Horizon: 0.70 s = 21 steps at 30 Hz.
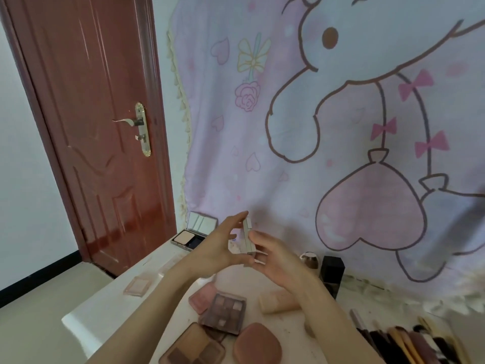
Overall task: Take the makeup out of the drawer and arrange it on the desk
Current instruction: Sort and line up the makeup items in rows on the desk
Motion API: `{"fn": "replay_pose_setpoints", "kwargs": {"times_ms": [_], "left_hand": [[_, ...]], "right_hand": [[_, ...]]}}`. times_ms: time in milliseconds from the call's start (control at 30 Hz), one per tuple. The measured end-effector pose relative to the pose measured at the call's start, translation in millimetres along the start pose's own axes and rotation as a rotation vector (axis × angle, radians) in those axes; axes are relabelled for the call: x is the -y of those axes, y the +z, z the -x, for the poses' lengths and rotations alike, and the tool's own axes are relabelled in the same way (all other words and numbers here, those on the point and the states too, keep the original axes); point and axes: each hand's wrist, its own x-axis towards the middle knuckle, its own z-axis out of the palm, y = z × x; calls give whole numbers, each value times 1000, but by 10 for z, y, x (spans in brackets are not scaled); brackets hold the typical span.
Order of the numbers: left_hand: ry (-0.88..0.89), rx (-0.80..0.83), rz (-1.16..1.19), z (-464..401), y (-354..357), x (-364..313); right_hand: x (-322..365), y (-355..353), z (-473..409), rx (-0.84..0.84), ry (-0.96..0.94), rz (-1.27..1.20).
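Observation:
A small pale rectangular makeup case (248, 236) is held upright above the white desk (110, 298). My left hand (223, 245) pinches its left side with thumb and fingers. My right hand (273, 256) touches its right side with fingers spread. On the desk lie an open powder compact with mirror (194, 231), a clear pink blush case (137, 285), a pink compact (203, 296), a mauve eyeshadow palette (227, 312), a brown palette (194, 346), a rounded pink compact (258, 344) and a beige tube (279, 300). The drawer is out of view.
A black bottle (332, 274) and a small silver-capped jar (309, 260) stand at the back by the cartoon wall cloth (341, 114). Several brushes (404, 342) lie at the right. A red-brown door (105, 127) is on the left beyond the desk edge.

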Motion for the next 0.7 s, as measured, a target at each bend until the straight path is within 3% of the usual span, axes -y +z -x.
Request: {"fn": "replay_pose_setpoints", "kwargs": {"times_ms": [167, 333, 433, 533, 700], "left_hand": [[97, 20, -38, -21, 54, -300], [207, 63, 21, 64, -1, -657], [263, 84, -63, 154, -47, -826], [282, 123, -114, 262, -64, -911], [205, 107, 3, 437, -140, -1013]], "right_hand": [[245, -35, 292, -40, -41, 145], [455, -31, 559, -36, -29, 116], [486, 15, 677, -98, -79, 138], [482, 63, 781, -71, -99, 55], [431, 241, 856, -63, -117, -225]]}}
